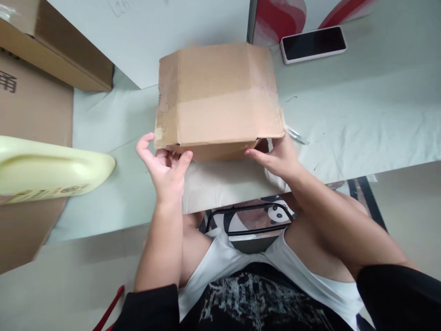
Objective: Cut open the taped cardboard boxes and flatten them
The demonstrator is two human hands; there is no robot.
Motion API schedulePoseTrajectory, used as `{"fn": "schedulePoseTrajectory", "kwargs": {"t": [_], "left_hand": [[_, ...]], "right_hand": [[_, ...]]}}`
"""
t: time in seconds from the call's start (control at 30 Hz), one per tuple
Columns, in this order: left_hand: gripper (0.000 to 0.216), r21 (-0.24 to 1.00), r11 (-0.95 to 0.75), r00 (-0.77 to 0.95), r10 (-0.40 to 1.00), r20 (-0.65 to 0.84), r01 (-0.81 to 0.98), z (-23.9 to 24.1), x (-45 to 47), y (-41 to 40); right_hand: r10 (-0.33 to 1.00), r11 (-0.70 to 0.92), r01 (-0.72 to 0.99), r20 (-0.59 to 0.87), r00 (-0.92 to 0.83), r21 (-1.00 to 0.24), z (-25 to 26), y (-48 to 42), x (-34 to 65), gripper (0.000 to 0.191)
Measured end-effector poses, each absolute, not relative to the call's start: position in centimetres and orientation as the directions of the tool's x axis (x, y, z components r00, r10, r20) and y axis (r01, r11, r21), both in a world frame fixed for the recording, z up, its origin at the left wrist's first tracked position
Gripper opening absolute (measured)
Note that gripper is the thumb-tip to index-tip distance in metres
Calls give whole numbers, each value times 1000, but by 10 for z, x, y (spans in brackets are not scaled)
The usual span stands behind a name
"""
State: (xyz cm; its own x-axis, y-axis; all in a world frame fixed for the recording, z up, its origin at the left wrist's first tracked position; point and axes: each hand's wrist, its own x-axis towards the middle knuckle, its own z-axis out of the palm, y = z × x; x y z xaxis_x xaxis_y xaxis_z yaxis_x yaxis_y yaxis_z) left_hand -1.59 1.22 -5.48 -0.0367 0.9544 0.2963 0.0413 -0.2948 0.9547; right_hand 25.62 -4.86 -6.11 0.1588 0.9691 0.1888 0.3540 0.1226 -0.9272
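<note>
A brown cardboard box (217, 96) with a worn, torn left edge is between my two hands over the pale cloth-covered table. My left hand (167, 172) grips its near left corner, the thumb on the front side, the index finger sticking out and the other fingers partly hidden under the edge. At the near right corner my right hand (284, 156) holds the box, thumb along the front and fingers hidden behind the flap. A dark gap shows beneath that corner. Just right of it lies a thin, shiny clear item (296, 135), whose kind I cannot make out.
A phone-like device (314, 44) with a dark screen lies at the back right. White boxes (193, 23) stand behind. To the left are a pale yellow bottle (55, 168) and large cardboard cartons (34, 115). The table's near edge (344, 181) runs above my lap.
</note>
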Motion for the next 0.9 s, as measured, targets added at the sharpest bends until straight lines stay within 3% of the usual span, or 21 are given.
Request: {"fn": "schedulePoseTrajectory", "kwargs": {"t": [0.1, 0.3, 0.47, 0.67, 0.8, 0.9], "left_hand": [[79, 960, -268, -137, 951, 278, 86, -55, -18, 14], [47, 965, -229, -149, 958, 247, 124, -48, -15, 10], [58, 938, -335, -134, 929, 344, 83, -41, -15, 8], [45, 967, -167, -101, 984, 149, -193, -26, -11, 3], [41, 972, -77, -105, 993, 55, -222, -24, -12, 5], [31, 973, -104, -183, 981, 66, -205, -32, -21, 19]], "right_hand": [[944, 71, 367, 181, 275, -927, -64, -49, 259, 78], [946, 63, 244, 135, 294, -968, -53, -53, 261, 70], [920, -138, 37, -114, 375, -990, -56, -51, 262, 67], [935, -50, 31, -36, 353, -998, -60, -47, 261, 59], [902, -69, 1, -62, 428, -998, -59, -45, 264, 53], [887, -63, 18, -47, 460, -998, -58, -45, 267, 53]]}}
